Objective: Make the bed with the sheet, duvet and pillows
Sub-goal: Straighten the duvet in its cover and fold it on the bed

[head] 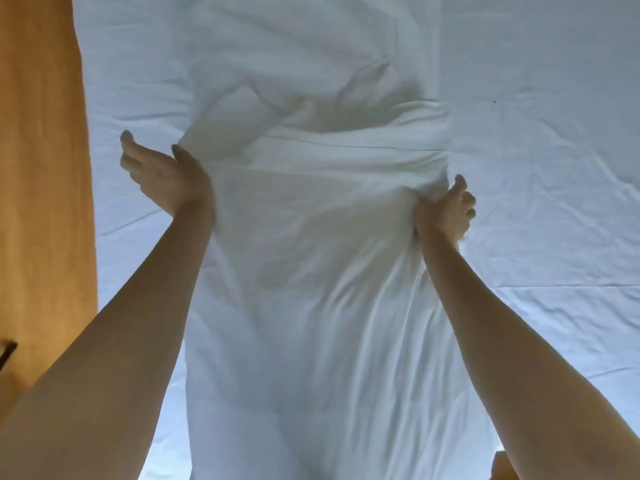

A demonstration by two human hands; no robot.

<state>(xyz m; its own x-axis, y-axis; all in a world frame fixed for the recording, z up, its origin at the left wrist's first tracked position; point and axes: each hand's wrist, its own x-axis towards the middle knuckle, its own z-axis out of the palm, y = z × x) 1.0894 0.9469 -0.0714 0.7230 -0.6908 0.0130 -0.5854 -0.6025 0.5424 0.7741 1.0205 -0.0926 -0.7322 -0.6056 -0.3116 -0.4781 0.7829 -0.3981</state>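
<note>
A white pillow in its pillowcase (311, 271) hangs lengthwise in front of me, over the bed's white sheet (536, 168). Its far, open end is crumpled and folded in on itself. My right hand (446, 211) is clenched on the pillowcase's right edge, bunching the cloth. My left hand (162, 174) is flat with its fingers stretched out, its palm side against the pillow's left edge near the top, holding nothing.
The wrinkled sheet covers the bed across the whole view behind the pillow. A wooden surface (41, 168) runs down the left side. A small dark object (7, 353) shows at the lower left edge.
</note>
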